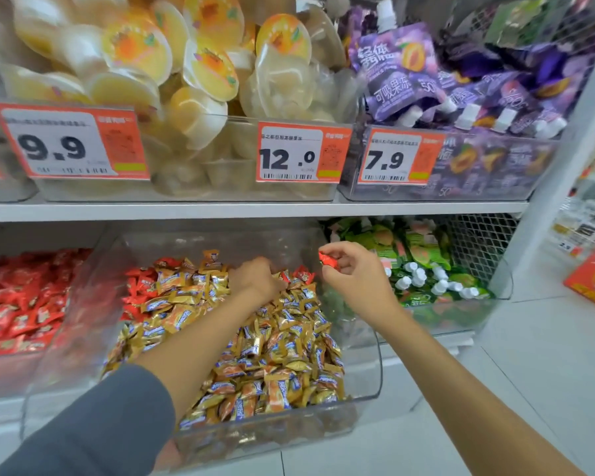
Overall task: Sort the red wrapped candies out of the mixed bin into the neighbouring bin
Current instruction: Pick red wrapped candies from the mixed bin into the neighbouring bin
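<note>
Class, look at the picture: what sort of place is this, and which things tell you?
Most likely a shop's snack aisle: price tags on the shelf edge, clear bins heaped with wrapped candies.

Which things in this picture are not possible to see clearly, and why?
- Head view: what the left hand grips in the mixed bin is hidden by its own back.
- Small print on the price tags is blurred.
- The red candy bin is cut off by the left edge.
- The red candy in the right hand: label too small.

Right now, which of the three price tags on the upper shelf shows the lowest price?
The rightmost tag, 7.9, in front of the purple pouches. The others read 9.9 and 12.0.
</note>
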A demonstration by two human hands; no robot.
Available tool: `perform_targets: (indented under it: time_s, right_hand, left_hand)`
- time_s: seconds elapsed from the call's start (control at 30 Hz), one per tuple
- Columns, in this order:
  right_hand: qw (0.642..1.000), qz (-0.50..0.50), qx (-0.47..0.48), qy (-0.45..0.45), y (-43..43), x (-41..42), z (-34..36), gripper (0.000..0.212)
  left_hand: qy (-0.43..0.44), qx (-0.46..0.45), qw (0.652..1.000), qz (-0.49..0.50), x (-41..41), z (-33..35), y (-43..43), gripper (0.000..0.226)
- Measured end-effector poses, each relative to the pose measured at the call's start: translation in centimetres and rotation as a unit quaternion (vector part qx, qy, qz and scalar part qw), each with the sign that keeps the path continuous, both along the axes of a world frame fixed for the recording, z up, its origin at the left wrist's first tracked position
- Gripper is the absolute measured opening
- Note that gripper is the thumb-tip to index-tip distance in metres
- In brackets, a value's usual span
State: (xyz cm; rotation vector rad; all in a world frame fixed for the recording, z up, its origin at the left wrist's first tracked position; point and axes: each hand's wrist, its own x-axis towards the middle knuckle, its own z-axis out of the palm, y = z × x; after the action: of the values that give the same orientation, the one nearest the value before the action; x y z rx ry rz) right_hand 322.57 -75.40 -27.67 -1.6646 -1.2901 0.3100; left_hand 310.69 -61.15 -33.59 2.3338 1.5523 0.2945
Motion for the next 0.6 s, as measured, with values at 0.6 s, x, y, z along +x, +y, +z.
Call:
perform_targets:
  time_s: [0.6]
  right_hand:
    - [0.977, 0.013, -0.152, -0.153, 3.4, -3.1, 0.0, 0.023]
  left_hand:
    - [-0.357, -0.181, 0.914, -0.074, -10.3, 5.7, -1.6, 0.022]
